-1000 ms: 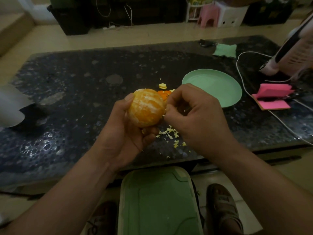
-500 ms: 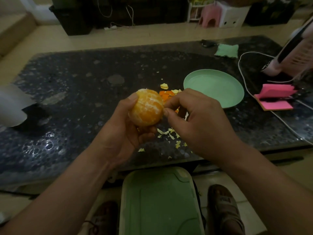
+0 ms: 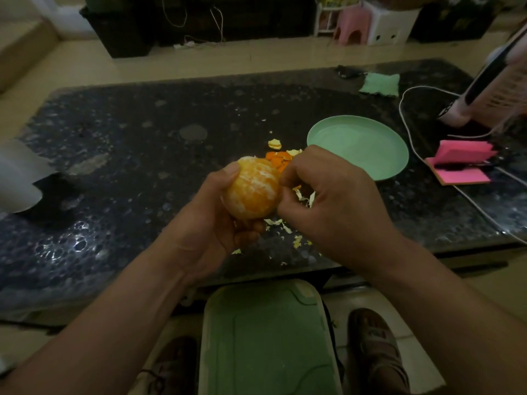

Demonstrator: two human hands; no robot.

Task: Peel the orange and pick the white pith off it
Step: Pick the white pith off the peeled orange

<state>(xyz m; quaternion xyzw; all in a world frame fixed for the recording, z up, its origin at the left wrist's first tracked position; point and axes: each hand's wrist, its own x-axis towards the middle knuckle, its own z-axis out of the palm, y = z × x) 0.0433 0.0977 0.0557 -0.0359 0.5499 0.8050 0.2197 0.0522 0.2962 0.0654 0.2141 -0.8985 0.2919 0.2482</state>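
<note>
The left hand point(image 3: 211, 223) and the right hand point(image 3: 336, 201) are bare. The left arm point(image 3: 114, 309) and the right arm point(image 3: 442, 295) are bare too, right up to the edge of the view. Two feet show low down, one on each side of the pale green plastic stool with rounded corners point(image 3: 268, 337). Right of the stool, the foot wears a grey-brown sandal with wide straps point(image 3: 376, 349). Left of the stool, the foot wears a dark shoe point(image 3: 168, 366), too blurry to tell more.

It looks like a home living room: a low dark speckled desk point(image 3: 137, 132) stands on a pale floor point(image 3: 119, 67), with a pink plastic stool point(image 3: 349, 22) and a dark cabinet point(image 3: 242, 21) beyond.
</note>
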